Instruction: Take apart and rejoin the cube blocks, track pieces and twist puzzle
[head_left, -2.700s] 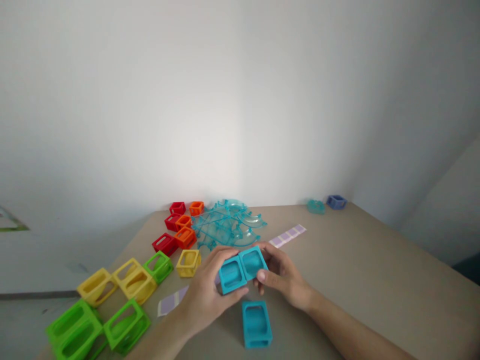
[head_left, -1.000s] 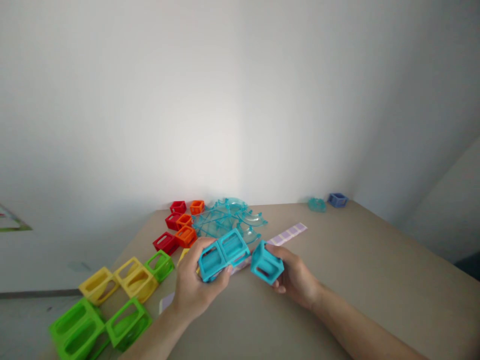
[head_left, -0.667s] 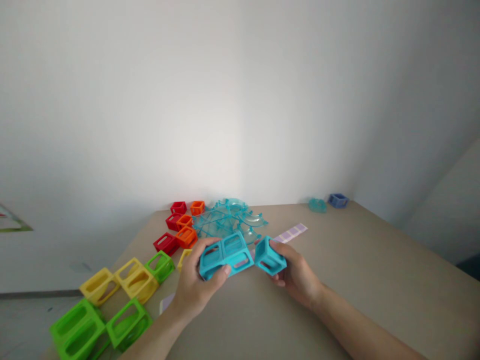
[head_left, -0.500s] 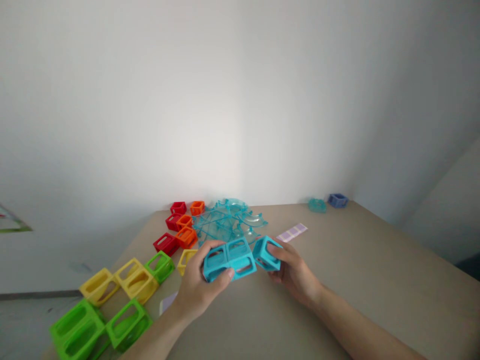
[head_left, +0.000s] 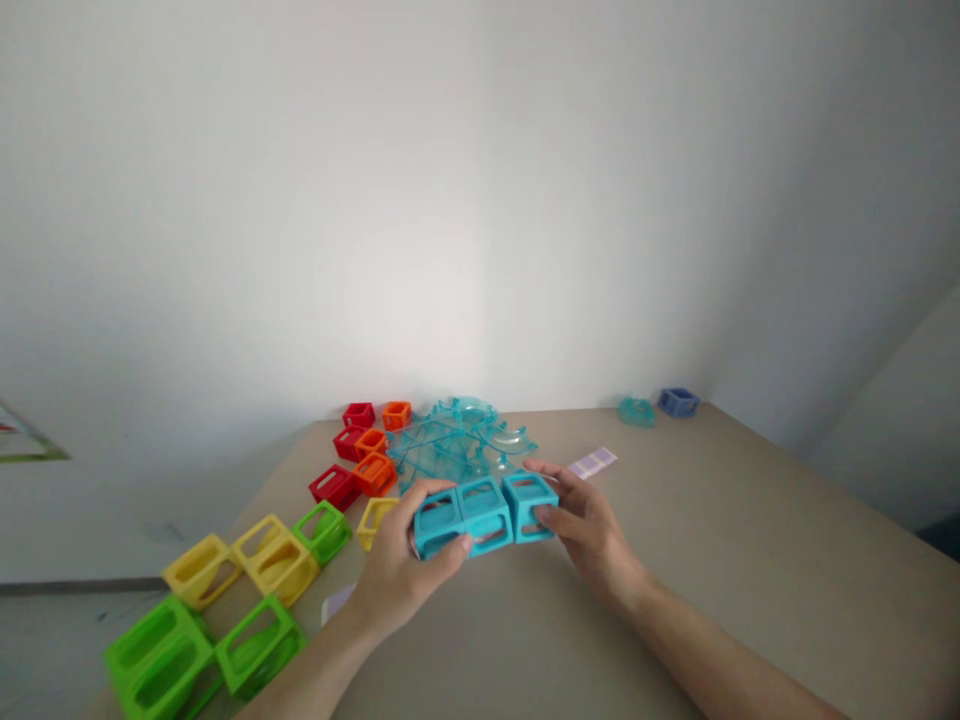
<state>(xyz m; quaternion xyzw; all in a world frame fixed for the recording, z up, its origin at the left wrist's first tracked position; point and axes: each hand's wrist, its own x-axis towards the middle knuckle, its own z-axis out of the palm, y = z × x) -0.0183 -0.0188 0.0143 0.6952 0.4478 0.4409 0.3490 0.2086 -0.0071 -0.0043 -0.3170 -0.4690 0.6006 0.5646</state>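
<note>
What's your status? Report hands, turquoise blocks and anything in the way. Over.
Left hand gripping two adjoining turquoise hollow blocks. Right hand holding third turquoise hollow block at their end, contact unclear. Nothing visible wedged between; translucent teal pieces lie beyond.

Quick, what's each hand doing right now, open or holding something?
Left hand: closed, holding two adjoining blue blocks.
Right hand: closed, holding a third blue block at their end.

Red blocks [head_left: 335, 490] and orange blocks [head_left: 376, 480] lie beside translucent curved pieces [head_left: 442, 445], before a pale wall [head_left: 480, 200].
</note>
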